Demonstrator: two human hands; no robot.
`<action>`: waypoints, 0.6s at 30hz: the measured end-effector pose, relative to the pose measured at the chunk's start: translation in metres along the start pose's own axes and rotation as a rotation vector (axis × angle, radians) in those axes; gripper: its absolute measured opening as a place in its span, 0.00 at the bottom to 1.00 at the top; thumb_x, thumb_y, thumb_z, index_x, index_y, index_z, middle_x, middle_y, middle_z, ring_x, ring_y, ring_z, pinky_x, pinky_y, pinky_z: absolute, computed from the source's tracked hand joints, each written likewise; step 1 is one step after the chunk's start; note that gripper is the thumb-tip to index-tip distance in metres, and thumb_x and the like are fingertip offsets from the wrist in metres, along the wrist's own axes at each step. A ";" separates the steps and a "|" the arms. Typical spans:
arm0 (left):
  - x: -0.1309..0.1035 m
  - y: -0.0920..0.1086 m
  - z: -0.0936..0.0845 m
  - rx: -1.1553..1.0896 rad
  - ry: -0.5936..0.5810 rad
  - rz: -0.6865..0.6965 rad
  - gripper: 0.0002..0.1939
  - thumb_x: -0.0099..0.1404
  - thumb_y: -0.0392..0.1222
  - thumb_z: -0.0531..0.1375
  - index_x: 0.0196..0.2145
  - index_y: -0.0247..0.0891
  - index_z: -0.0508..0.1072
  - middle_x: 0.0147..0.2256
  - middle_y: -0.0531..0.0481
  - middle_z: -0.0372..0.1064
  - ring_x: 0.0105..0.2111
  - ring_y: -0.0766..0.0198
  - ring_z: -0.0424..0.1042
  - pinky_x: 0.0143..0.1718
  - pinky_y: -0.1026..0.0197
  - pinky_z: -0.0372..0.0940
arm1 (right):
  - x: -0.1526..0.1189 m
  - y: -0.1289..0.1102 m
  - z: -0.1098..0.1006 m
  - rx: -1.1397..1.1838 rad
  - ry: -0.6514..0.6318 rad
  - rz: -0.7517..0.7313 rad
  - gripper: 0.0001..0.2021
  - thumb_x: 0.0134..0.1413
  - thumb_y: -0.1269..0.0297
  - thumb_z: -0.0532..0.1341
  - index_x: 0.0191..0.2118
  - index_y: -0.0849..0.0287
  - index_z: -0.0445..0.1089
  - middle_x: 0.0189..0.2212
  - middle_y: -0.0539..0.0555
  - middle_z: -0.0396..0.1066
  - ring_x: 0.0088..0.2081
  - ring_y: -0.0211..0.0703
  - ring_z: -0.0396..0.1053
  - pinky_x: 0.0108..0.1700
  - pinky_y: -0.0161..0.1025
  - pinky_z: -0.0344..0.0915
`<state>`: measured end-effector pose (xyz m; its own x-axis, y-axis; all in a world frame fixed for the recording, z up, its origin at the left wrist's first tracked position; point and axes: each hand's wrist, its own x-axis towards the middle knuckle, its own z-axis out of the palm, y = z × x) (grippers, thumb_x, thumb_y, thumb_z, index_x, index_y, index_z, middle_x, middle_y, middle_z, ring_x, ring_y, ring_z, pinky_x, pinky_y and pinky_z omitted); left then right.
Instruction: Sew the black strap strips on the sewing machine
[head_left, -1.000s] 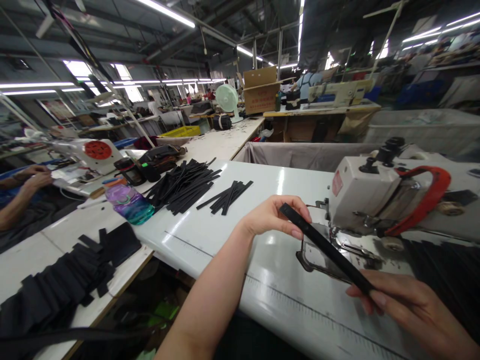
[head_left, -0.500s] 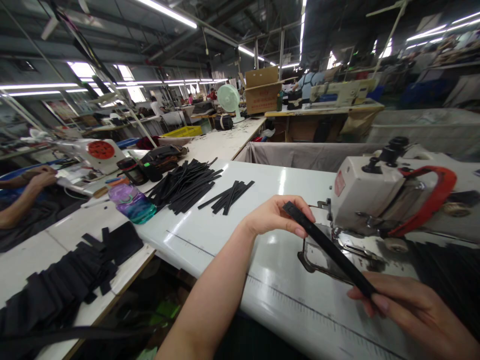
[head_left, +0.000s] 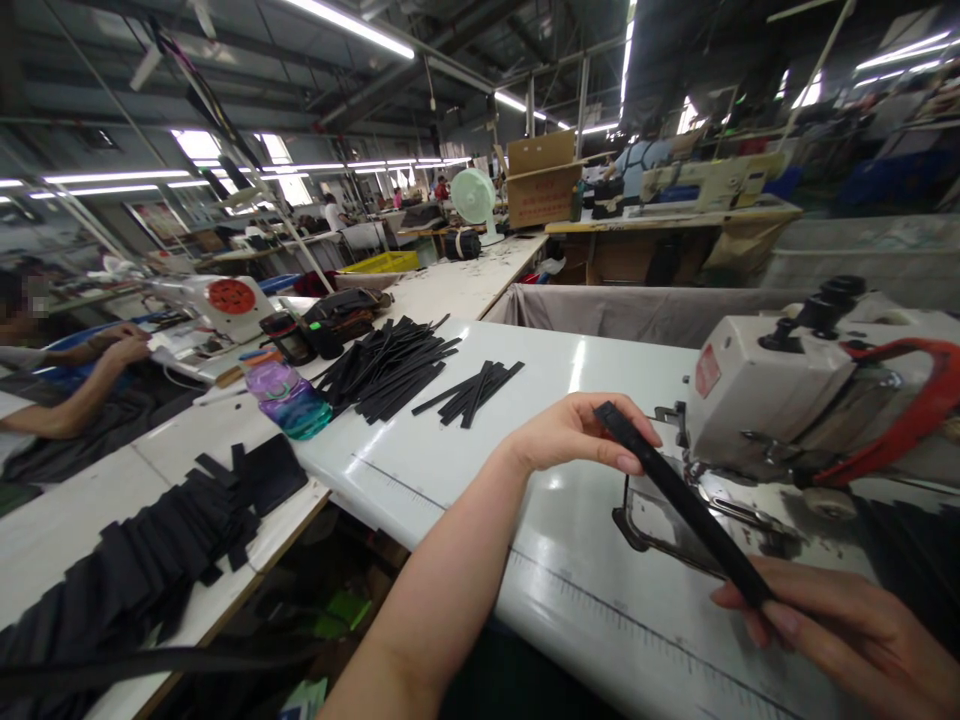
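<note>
A narrow black strip [head_left: 686,505] slants between my two hands, in front of the sewing machine [head_left: 780,400]. Its upper end is pinched in my left hand [head_left: 592,435], over the metal plate at the machine's base. My right hand [head_left: 840,620] grips the lower end between thumb and fingers, near the right edge of the view. On the pale tabletop [head_left: 547,540] to the left of my hands lies a small group of black strips [head_left: 476,392]. Beyond it is a larger heap of black strips [head_left: 390,370].
A purple and teal bottle [head_left: 287,400] stands by the heap. Flat black pieces [head_left: 142,550] overlap on the lower table at left. At far left, a person's hands [head_left: 124,345] work near another machine [head_left: 225,300]. A green fan [head_left: 475,197] and a cardboard box [head_left: 541,180] stand behind.
The whole view has swung slightly left, so the surroundings appear further right. Both hands keep hold of the strip in nearly the same pose. More of the person at far left shows.
</note>
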<state>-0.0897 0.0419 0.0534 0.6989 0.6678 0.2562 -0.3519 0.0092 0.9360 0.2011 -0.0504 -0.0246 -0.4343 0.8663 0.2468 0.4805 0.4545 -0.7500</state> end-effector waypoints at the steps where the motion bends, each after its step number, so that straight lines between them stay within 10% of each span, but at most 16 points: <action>1: 0.000 0.000 0.000 -0.006 -0.004 0.001 0.17 0.49 0.40 0.74 0.35 0.34 0.77 0.32 0.51 0.73 0.32 0.68 0.72 0.39 0.66 0.67 | 0.001 -0.002 0.000 0.003 0.000 0.000 0.16 0.57 0.49 0.57 0.35 0.48 0.80 0.21 0.53 0.71 0.23 0.47 0.71 0.27 0.37 0.71; 10: 0.015 -0.019 0.012 -0.101 -0.062 -0.130 0.25 0.59 0.61 0.63 0.41 0.35 0.73 0.35 0.45 0.74 0.39 0.59 0.74 0.46 0.57 0.67 | 0.018 -0.020 0.004 -0.054 0.049 0.025 0.16 0.56 0.47 0.57 0.34 0.47 0.80 0.19 0.50 0.71 0.23 0.46 0.73 0.26 0.34 0.72; 14: 0.012 -0.019 -0.015 0.430 0.586 -0.173 0.22 0.72 0.55 0.47 0.43 0.35 0.71 0.25 0.53 0.68 0.23 0.66 0.69 0.37 0.58 0.69 | 0.021 -0.018 0.007 -0.077 0.102 0.013 0.16 0.56 0.47 0.57 0.32 0.46 0.81 0.18 0.49 0.71 0.21 0.44 0.73 0.24 0.32 0.71; 18: -0.001 -0.015 -0.051 1.239 1.061 -0.311 0.16 0.72 0.38 0.48 0.49 0.33 0.72 0.40 0.40 0.73 0.43 0.56 0.72 0.49 0.54 0.64 | 0.020 -0.011 0.008 -0.101 0.119 0.008 0.15 0.52 0.46 0.59 0.31 0.44 0.81 0.20 0.49 0.74 0.22 0.44 0.74 0.26 0.32 0.72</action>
<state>-0.1166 0.0789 0.0268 -0.2470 0.9354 0.2532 0.7498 0.0189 0.6614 0.1807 -0.0400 -0.0165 -0.3395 0.8858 0.3162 0.5605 0.4605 -0.6883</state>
